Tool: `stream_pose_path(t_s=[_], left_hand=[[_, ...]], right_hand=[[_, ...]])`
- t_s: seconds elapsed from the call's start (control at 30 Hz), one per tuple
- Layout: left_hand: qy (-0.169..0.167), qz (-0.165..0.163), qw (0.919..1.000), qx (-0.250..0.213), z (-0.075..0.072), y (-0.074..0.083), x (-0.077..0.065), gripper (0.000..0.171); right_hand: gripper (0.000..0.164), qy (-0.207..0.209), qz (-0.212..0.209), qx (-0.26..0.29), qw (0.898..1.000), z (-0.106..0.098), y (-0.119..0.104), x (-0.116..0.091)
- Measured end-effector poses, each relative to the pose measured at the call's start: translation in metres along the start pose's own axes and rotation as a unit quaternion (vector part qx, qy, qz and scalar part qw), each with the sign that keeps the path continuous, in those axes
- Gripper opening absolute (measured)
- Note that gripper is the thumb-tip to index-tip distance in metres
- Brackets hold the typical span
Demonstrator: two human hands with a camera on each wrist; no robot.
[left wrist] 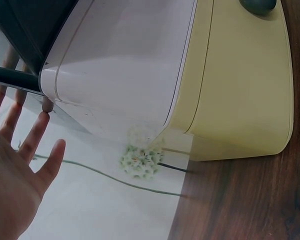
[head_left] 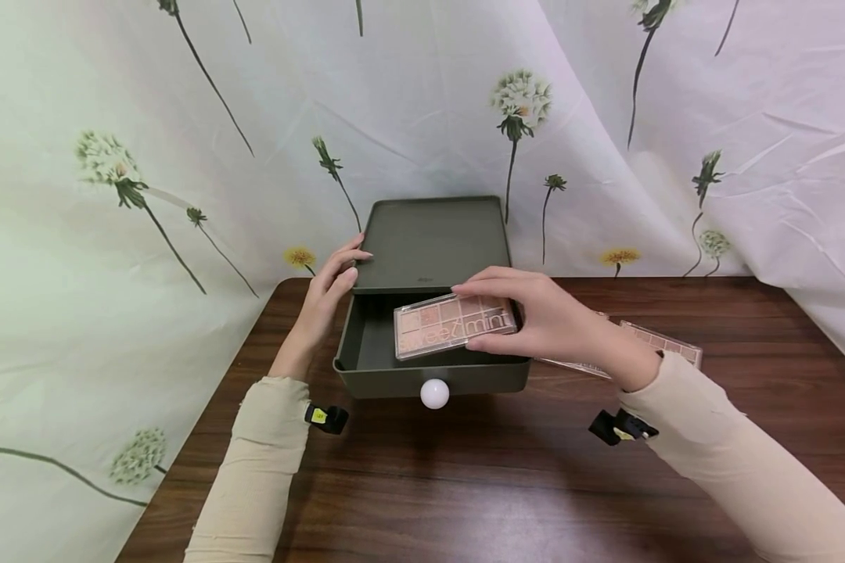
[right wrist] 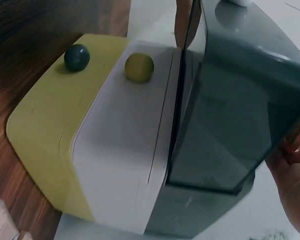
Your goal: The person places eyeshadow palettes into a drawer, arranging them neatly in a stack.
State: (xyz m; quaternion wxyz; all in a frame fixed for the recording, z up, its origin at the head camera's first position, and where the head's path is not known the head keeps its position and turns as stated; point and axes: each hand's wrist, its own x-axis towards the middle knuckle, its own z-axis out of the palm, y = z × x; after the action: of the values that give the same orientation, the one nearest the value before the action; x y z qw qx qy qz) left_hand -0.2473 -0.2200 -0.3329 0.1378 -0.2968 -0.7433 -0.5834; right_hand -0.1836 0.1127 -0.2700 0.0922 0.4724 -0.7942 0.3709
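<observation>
My right hand [head_left: 535, 309] pinches a clear-lidded eyeshadow palette [head_left: 422, 324], thumb on the near edge and fingers on the far edge. The lid bears large lettering, and the palette is slightly tilted above the pulled-out dark green drawer [head_left: 429, 381] with its round white knob [head_left: 434, 394]. On the left, my left hand [head_left: 324, 293] rests its fingertips at the upper left edge of the dark green cabinet top [head_left: 433, 238]. Its fingers [left wrist: 35, 137] are spread and straight in the left wrist view. At the right wrist view's edge, only part of my right hand [right wrist: 292, 185] shows.
Under the green tier sit a whitish drawer [right wrist: 125, 145] with a yellow knob [right wrist: 139, 67] and a yellow drawer [right wrist: 45, 130] with a dark green knob [right wrist: 77, 57]. Another palette [head_left: 665, 344] lies on the wooden table [head_left: 422, 485] at right, partly behind the right forearm. Flower-printed cloth [head_left: 422, 102] hangs behind.
</observation>
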Motion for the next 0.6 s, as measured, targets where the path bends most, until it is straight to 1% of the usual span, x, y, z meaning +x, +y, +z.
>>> stream_pose_path(t_s=[0.17,0.27,0.47,0.6], left_hand=[[-0.001,-0.013,0.9999,0.003,0.000,0.001,0.000,0.038],[-0.001,-0.015,0.9999,0.003,0.000,0.001,-0.001,0.039],[0.000,-0.017,0.9999,0.002,0.000,0.001,0.000,0.038],[-0.001,-0.018,0.9998,0.002,0.000,0.001,0.000,0.039]], right_hand=[[0.051,-0.040,0.011,-0.001,0.999,0.011,0.000,0.013],[0.052,-0.067,0.024,-0.006,0.997,0.015,0.001,0.019],[0.054,-0.121,0.056,-0.034,0.990,0.017,-0.001,0.027],[0.059,-0.146,0.078,-0.060,0.984,0.018,-0.005,0.030]])
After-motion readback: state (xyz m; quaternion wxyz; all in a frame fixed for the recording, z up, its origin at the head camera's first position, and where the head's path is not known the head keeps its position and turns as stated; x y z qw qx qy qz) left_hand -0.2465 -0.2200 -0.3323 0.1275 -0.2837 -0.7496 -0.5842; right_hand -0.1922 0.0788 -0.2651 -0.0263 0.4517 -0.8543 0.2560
